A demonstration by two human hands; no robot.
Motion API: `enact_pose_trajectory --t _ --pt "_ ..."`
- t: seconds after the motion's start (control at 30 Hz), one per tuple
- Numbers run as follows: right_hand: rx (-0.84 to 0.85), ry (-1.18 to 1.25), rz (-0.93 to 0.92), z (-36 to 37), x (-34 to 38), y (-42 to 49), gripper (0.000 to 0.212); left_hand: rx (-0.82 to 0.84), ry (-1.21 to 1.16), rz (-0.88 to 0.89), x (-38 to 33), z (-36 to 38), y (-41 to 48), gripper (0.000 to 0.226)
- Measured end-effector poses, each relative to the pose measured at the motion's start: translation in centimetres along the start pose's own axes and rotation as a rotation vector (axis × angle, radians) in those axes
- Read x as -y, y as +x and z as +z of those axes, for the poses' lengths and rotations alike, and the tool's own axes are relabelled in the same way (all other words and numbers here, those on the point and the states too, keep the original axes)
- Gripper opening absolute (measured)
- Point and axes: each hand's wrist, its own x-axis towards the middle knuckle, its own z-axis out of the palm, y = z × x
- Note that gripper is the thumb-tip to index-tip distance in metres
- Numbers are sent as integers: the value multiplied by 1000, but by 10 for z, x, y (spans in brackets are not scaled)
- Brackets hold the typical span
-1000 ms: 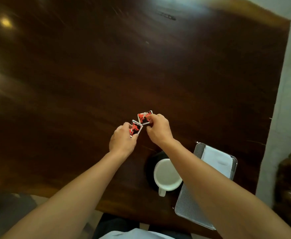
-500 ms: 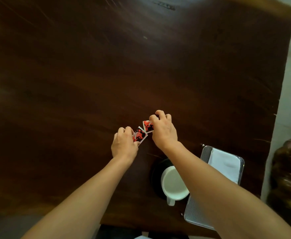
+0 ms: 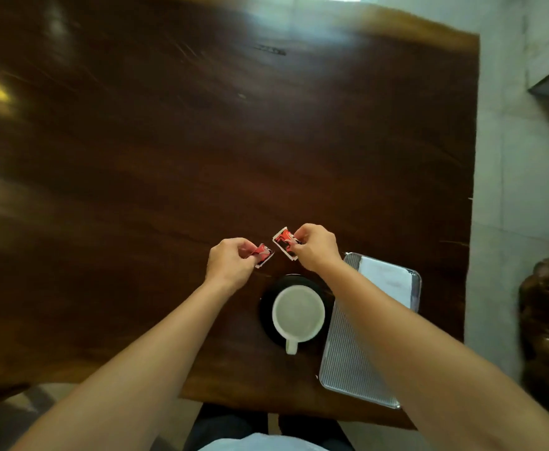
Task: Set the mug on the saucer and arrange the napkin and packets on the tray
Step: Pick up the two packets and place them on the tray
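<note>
The white mug (image 3: pixel 298 312) already sits on the dark saucer (image 3: pixel 268 299), and the folded napkin (image 3: pixel 386 283) lies on the metal tray (image 3: pixel 348 362) on the bench (image 3: pixel 201 141). Only the packets seem left: the left hand (image 3: pixel 230 263) pinches one red packet (image 3: pixel 263 254) and the right hand (image 3: pixel 315 247) another red packet (image 3: pixel 284 242), both held beyond the saucer, off the tray.

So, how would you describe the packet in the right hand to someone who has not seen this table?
Start at the white mug on its dark saucer near the table's front edge. Just beyond it, two hands each pinch a red packet. The right hand holds the packet nearer the metal tray.
</note>
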Motion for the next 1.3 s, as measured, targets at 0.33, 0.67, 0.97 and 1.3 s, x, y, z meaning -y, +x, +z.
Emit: enact_pose_trajectory --t 0.33,0.67,0.97,1.3 --pt "300 742 4 -72 -53 -121 13 189 -559 73 -75 23 -123 28" --pt "390 1075 23 -90 -147 -206 35 188 -675 47 -94 102 -205 33" --pt "242 1106 48 -96 -203 -233 25 527 -780 -40 -92 136 -232 52" --pt "122 1051 93 -79 -229 -234 26 470 -528 51 -82 163 -242 21"
